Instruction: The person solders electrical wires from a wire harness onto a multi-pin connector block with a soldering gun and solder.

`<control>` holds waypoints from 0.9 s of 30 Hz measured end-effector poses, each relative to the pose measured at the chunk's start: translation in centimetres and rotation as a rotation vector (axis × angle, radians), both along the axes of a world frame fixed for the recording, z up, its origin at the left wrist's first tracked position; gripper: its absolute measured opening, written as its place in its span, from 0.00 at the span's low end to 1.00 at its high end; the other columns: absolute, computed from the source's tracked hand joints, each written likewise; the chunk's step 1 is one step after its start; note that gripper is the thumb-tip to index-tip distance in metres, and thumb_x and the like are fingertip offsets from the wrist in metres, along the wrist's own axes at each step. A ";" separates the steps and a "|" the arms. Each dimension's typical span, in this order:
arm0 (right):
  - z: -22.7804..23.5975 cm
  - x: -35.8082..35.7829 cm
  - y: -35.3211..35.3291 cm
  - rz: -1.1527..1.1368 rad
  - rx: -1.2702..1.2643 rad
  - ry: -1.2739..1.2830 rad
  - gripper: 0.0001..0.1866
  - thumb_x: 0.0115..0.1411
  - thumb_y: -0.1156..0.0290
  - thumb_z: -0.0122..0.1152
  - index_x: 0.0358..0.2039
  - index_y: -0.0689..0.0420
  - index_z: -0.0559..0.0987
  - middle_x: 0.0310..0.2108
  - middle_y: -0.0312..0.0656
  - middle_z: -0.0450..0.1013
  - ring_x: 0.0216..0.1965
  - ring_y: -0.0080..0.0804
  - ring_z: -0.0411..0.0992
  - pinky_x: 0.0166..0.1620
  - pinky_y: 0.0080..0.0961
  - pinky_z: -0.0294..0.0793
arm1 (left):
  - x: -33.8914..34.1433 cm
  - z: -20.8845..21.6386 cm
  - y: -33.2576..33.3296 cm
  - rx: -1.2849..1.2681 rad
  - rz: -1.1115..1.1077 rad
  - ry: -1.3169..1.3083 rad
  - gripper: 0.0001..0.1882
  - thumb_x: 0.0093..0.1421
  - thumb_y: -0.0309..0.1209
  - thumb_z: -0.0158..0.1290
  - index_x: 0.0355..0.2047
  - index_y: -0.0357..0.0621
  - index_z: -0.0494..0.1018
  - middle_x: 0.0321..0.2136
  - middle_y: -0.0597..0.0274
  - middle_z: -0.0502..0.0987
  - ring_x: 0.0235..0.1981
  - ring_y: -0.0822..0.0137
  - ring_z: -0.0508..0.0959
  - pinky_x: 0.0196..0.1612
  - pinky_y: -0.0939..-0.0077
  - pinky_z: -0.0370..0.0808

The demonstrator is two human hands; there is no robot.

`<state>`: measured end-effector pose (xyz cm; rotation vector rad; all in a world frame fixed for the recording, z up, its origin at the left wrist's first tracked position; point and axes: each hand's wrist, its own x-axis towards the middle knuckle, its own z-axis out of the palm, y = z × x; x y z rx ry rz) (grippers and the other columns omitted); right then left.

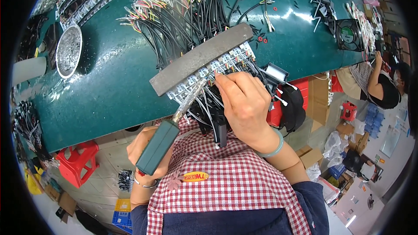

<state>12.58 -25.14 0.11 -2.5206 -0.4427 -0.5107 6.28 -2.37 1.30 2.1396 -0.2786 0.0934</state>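
Observation:
My left hand [138, 150] is wrapped round the green handle of a soldering iron [159, 146]. The iron's pale metal shaft slants up to a row of small white circuit boards [190, 81], its tip close to my right fingertips. My right hand [244, 106] pinches a thin wire over the boards; the fingers hide most of it. A heavy grey metal bar [200, 58] lies along the boards' far edge. Black and white cables [204, 106] hang from the near side of the boards, with a small black housing [220, 134] at one end.
Black cables [174, 30] with stripped, coloured ends fan out behind the bar on the green table [117, 100]. A white bowl [69, 51] stands at the left, a black fan [348, 35] at the right. Red stools [78, 163] flank the table; another person [383, 85] sits at the right.

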 end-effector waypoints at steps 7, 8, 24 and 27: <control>0.2 0.0 0.1 0.000 -0.052 0.002 0.10 0.47 0.81 0.67 0.33 0.60 0.80 0.25 0.39 0.71 0.25 0.33 0.71 0.27 0.29 0.67 | -0.1 -0.2 0.3 0.008 -0.009 0.032 0.12 0.38 0.20 0.60 0.27 0.30 0.76 0.25 0.50 0.77 0.24 0.56 0.79 0.27 0.72 0.76; 0.2 0.0 0.1 0.000 -0.052 0.002 0.10 0.47 0.81 0.67 0.33 0.60 0.80 0.25 0.39 0.71 0.25 0.33 0.71 0.27 0.29 0.67 | 0.0 -0.2 0.3 0.013 -0.011 0.046 0.12 0.38 0.21 0.60 0.27 0.31 0.76 0.24 0.50 0.77 0.23 0.56 0.79 0.26 0.72 0.75; 0.5 -0.1 0.3 -0.008 -0.072 0.003 0.10 0.49 0.80 0.66 0.34 0.60 0.80 0.25 0.39 0.71 0.25 0.33 0.71 0.27 0.29 0.67 | -3.1 1.6 3.8 -0.290 0.469 -0.204 0.13 0.62 0.30 0.47 0.43 0.34 0.71 0.36 0.54 0.74 0.41 0.59 0.74 0.46 0.67 0.70; 0.4 -0.1 0.2 -0.022 -0.050 0.003 0.10 0.49 0.80 0.66 0.33 0.60 0.80 0.25 0.38 0.71 0.25 0.34 0.71 0.27 0.29 0.67 | -5.6 -2.3 6.0 0.154 0.565 -0.072 0.17 0.54 0.33 0.57 0.40 0.33 0.73 0.35 0.54 0.76 0.36 0.60 0.75 0.40 0.69 0.70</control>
